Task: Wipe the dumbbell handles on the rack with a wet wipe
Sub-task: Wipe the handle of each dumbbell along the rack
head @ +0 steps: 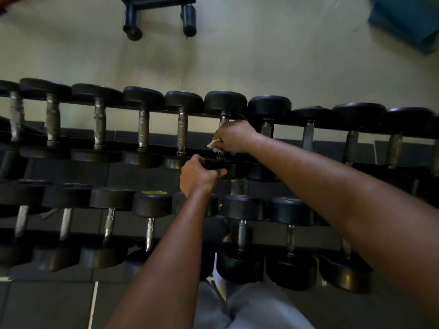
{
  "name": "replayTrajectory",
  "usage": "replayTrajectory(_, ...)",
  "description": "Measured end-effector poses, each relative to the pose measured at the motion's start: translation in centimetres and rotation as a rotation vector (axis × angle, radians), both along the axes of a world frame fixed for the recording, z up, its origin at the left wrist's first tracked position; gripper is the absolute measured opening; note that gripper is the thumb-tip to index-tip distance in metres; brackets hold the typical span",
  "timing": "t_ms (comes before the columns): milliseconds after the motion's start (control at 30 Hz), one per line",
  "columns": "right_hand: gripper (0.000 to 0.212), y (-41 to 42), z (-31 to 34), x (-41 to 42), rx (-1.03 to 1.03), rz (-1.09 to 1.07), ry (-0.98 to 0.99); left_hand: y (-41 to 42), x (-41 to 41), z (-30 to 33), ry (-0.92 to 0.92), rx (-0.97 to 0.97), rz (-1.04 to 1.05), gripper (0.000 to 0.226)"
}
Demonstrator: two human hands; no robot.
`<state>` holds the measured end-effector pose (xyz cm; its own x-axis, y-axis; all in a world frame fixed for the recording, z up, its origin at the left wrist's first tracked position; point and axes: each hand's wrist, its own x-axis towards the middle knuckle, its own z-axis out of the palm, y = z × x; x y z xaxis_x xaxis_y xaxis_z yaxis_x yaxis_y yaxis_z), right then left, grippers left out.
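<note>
A person's right hand (231, 136), fingers curled, grips a crumpled white wet wipe (213, 143) around the steel handle (223, 119) of a black rubber-headed dumbbell (225, 102) on the upper tier of a dark two-tier metal rack (123, 136), seen from the head camera. The left hand (196, 173) clasps that dumbbell's near head (222, 166), apparently steadying it. Most of the handle is hidden under the right hand. The step in hand looks like the wiping of this handle, mid-row. Next, the wipe likely needs to travel the full handle before shifting to the neighbouring grey-handled dumbbell (267, 129) just beside it, with the lower row (242, 231) still untouched by either hand.
</note>
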<state>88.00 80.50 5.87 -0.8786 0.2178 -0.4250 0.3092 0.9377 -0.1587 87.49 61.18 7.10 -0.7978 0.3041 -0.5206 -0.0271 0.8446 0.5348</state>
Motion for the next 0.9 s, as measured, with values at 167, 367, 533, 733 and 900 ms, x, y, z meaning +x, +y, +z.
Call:
replayTrajectory(167, 0.025, -1.0, 0.6, 0.7, -0.059, 0.017, -0.097, -0.1, -0.1, -0.1, 0.023, 0.031, -0.017, 0.055)
replayTrajectory(367, 0.028, -0.5, 0.6, 3.0, -0.452, -0.548, 0.287, -1.4, 3.0, -2.3, -0.083, 0.271, 0.298, 0.078)
replayTrajectory(533, 0.025, 0.0, -1.7, 4.2, -0.423, -0.814, 0.497, -1.8, 3.7, -5.1, -0.543, 0.511, 0.464, 0.099)
replayTrajectory(733, 0.029, 0.4, -2.9, 4.6, -0.471, -0.878, 0.547, -0.3, 4.1, -7.5, -0.542, 0.749, 0.584, 0.087)
replayTrajectory(900, 0.030, 0.4, -3.4, 4.8, -0.427, -0.836, 0.586, -0.3, 4.1, -9.3, -0.671, 0.829, 0.679, 0.063)
